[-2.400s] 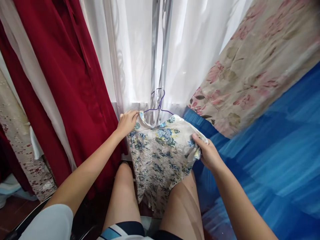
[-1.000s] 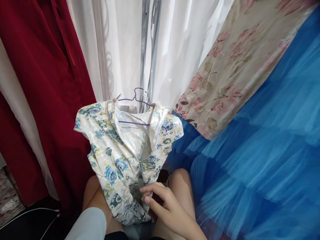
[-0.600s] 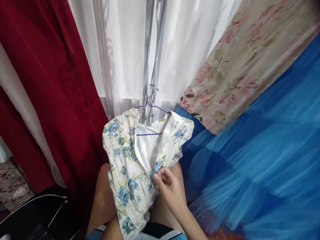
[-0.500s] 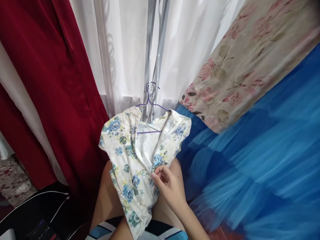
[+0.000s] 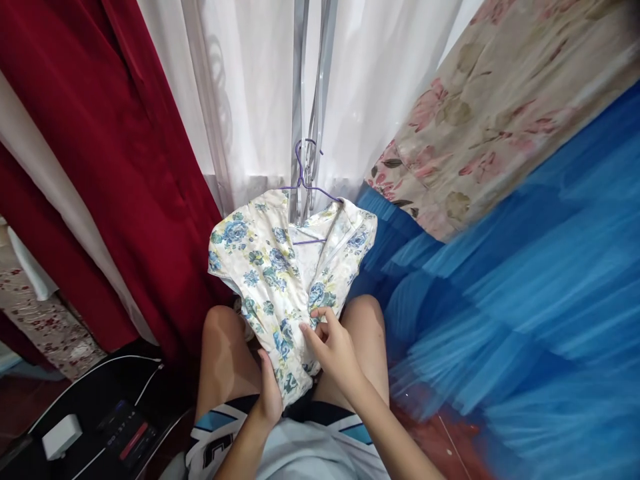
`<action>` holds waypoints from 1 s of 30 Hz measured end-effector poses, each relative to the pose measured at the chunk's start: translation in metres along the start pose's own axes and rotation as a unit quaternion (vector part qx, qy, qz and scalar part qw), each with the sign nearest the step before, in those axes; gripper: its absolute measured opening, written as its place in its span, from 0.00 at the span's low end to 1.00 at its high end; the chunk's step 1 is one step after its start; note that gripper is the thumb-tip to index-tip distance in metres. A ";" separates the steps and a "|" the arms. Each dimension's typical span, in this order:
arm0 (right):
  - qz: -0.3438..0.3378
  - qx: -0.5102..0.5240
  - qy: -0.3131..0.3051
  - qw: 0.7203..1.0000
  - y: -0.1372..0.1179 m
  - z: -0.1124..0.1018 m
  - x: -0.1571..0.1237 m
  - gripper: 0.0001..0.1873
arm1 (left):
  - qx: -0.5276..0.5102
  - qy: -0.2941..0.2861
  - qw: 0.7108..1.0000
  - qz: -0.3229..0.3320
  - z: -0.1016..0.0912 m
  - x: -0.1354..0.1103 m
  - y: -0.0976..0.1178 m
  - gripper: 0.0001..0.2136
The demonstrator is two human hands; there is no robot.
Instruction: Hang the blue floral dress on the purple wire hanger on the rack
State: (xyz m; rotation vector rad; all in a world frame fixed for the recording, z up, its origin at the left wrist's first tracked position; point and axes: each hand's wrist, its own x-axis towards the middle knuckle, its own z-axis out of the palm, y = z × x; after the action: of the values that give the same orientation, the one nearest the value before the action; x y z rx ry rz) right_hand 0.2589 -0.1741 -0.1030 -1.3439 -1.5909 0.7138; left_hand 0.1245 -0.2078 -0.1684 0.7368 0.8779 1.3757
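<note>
While the blouse [image 5: 270, 280] is hanging on the hanger [image 5: 301, 175] before the curtain [image 5: 260, 100], its lower end reaching between the legs [image 5: 230, 360], the left hand [image 5: 270, 393] is gripping its lower left edge, fingers hidden behind the cloth. The right hand [image 5: 335, 343] is touching the bottom of the neckline with thumb and forefinger; whether it is pinching cannot be told.
</note>
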 end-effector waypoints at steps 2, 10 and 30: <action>0.002 -0.025 -0.005 1.000 0.002 -0.006 0.003 0.11 | 0.024 -0.011 1.000 0.004 0.002 -0.004 -0.005 0.34; 0.006 0.123 -0.019 0.992 0.000 -0.009 0.007 0.16 | 0.080 0.137 0.987 0.011 0.004 0.016 -0.003 0.22; -0.056 0.080 -0.124 0.987 -0.019 -0.008 -0.011 0.13 | 0.317 -0.006 0.921 0.226 0.016 -0.007 0.034 0.06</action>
State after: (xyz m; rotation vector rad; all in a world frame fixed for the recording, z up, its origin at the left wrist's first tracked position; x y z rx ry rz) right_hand 0.2574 -0.1905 -0.0861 -1.0728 -1.7480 0.9468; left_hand 0.1214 -0.2113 -0.1299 1.5194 1.2127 1.4835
